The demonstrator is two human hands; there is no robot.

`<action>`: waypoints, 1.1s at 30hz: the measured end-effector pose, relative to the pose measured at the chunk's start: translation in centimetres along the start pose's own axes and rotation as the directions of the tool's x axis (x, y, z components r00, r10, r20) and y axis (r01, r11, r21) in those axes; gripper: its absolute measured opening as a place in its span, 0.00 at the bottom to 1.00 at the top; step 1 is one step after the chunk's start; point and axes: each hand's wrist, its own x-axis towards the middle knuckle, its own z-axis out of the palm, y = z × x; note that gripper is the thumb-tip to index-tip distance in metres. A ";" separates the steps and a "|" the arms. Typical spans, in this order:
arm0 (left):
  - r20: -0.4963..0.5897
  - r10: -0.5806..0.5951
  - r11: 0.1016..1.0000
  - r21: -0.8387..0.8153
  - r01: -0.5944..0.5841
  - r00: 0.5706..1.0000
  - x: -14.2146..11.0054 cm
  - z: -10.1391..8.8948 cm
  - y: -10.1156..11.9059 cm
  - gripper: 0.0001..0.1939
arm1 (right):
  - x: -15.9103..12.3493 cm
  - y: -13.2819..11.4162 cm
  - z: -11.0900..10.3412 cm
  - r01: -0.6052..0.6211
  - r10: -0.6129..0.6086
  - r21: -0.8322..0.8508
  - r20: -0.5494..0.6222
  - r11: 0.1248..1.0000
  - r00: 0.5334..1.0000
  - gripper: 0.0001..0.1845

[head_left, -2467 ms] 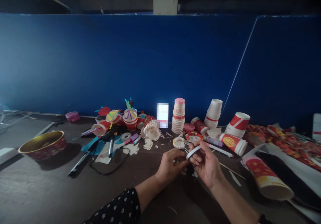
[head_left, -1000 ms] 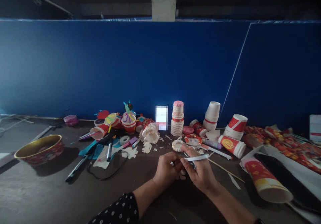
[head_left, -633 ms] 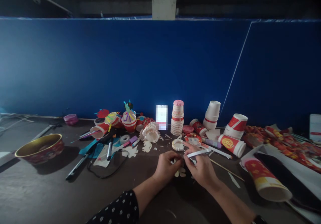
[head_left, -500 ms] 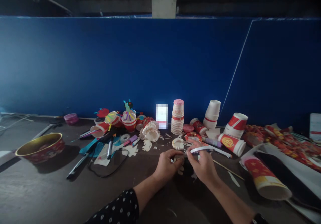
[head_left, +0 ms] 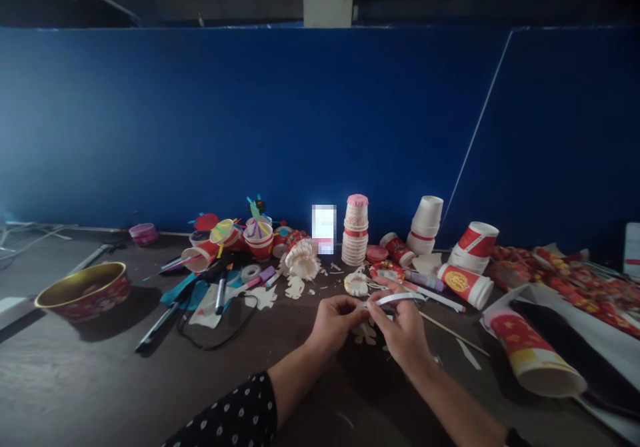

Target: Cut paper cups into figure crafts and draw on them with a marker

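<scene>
Left hand (head_left: 334, 323) and right hand (head_left: 403, 332) are both curled up and pinching a thin white paper strip (head_left: 395, 298), left on one end, right further along, so it bows into a little arc. Strip's just in front of the stack of paper cups (head_left: 355, 230), a bit to its right, with a frilly cut paper-cup piece (head_left: 356, 285) right behind the hands and cut paper scraps (head_left: 364, 332) below them on the dark tabletop (head_left: 75, 373).

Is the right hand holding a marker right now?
No, the right hand is holding a curved white paper strip.
</scene>
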 end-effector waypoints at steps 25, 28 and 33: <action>-0.025 0.000 1.000 0.013 0.000 1.000 -0.5 0.4 0.5 0.18 | -0.1 -0.1 -0.1 0.059 -0.060 -0.144 -0.001 0.988 0.998 0.11; -0.030 0.001 0.999 0.036 0.000 1.000 -0.4 0.3 0.4 0.19 | -0.1 0.0 0.0 0.060 -0.063 -0.156 -0.013 0.986 0.998 0.13; -0.025 0.004 1.000 0.025 -0.003 1.000 -0.4 0.2 0.3 0.18 | -0.1 -0.1 0.0 0.048 -0.049 -0.138 -0.006 0.989 0.999 0.14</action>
